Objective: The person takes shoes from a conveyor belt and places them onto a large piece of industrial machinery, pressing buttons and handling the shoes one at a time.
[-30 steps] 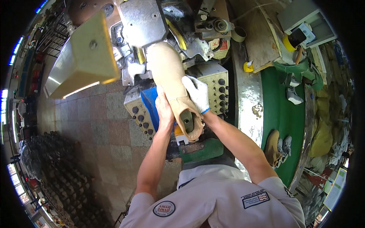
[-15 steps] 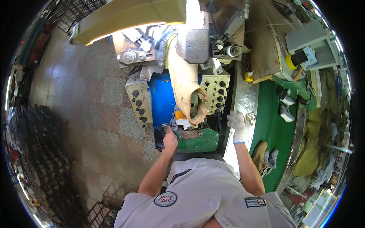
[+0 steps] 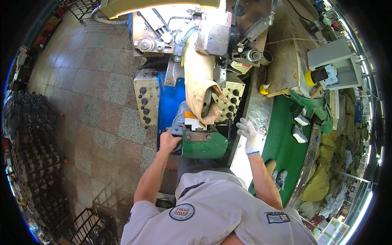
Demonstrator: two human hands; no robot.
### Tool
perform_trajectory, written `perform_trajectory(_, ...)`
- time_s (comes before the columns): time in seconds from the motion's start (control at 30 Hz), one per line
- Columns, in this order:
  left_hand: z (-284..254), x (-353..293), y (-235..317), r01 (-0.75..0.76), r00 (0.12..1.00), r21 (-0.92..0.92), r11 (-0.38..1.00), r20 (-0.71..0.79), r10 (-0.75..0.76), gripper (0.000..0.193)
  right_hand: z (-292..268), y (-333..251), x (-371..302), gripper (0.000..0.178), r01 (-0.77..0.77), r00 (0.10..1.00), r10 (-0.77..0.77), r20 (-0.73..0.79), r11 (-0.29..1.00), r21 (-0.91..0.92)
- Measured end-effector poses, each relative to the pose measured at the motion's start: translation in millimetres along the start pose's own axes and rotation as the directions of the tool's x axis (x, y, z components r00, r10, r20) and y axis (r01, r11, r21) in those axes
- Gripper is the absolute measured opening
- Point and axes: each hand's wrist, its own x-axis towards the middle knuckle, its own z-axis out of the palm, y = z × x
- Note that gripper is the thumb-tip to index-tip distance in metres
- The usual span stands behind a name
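Observation:
My bare left hand is closed on the near end of a grey laced shoe, left of the machine's green guard. The shoe is partly hidden behind a tan leather shoe upper, which hangs from the machine head with its opening toward me. A dark form shows inside that opening. White and orange blocks sit just below the upper. My right hand, in a white glove with a blue cuff, hovers right of the guard with its fingers spread and nothing in them.
Control boxes with black knobs flank a blue machine panel. At right runs a metal ledge beside a green belt bearing several shoes. Racks of dark objects stand on the left. A yellowish lamp hangs above.
The whole view has shifted. My left hand has moved left from beside the guard, and more of the grey shoe shows with it. My right hand stays raised, its fingers spread wider.

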Motion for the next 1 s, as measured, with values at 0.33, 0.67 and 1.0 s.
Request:
perform_trajectory(0.33, -185.4, -119.7, 88.4, -0.058, 0.977, -0.743, 0.667, -0.179, -0.114, 0.042, 25.7, -53.4, -49.3, 0.058, -0.017, 0.963, -0.04, 0.267, 0.978, 0.207)
perform_trajectory(0.67, -102.4, -81.7, 249.9, -0.204, 0.905, -0.264, 0.943, -0.418, 0.078, 0.02, 67.6, -88.6, -44.9, 0.046, -0.316, 0.862, -0.117, 0.493, 0.637, 0.703)
perform_trajectory(1.0, -35.0, 77.7, 253.2, -0.296, 0.736, 0.251, 0.922, -0.555, 0.387, 0.067, -198.6, 3.1, 47.2, 0.047, -0.059, 0.989, 0.121, -0.09, 0.861, 0.505)
